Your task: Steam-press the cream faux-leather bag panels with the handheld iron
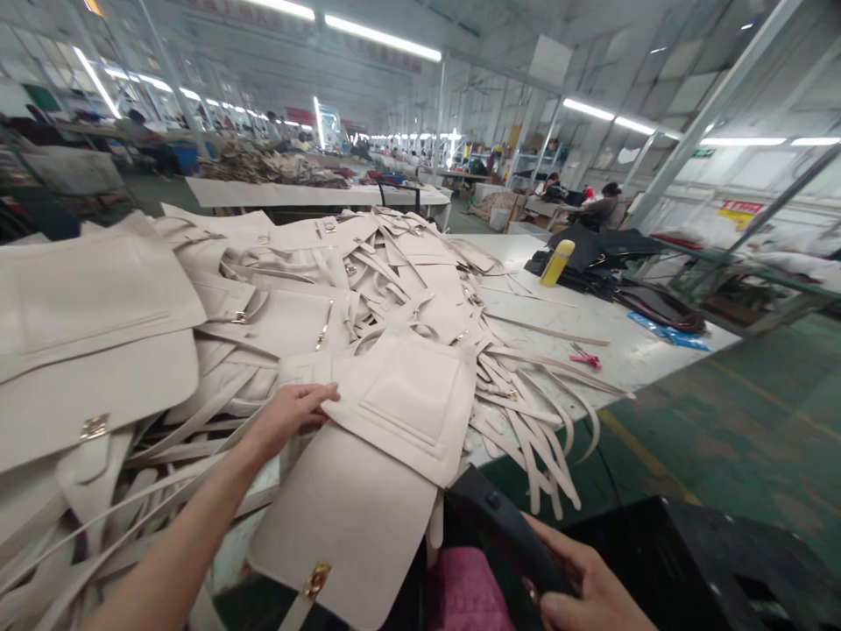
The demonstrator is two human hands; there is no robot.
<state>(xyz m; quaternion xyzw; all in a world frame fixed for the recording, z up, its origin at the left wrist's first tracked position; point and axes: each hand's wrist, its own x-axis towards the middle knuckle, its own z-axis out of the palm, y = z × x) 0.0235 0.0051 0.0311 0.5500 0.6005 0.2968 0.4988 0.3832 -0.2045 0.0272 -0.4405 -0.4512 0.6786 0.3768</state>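
My left hand has its thumb and fingers closed on the left edge of a cream leather bag piece. That piece has a raised pocket, a long flap hanging towards me, and a gold clasp near the flap's lower end. In my right hand is a black handheld tool with a wide, tapered head; its exact kind is unclear. The head's tip is close to the piece's lower right corner; I cannot tell if they touch. Part of the grip is hidden by my fingers.
Many similar cream bag pieces and straps heap over the white table. Pink-handled scissors, a yellow bottle and dark leather pieces lie on the right. A black box stands below the table's right edge.
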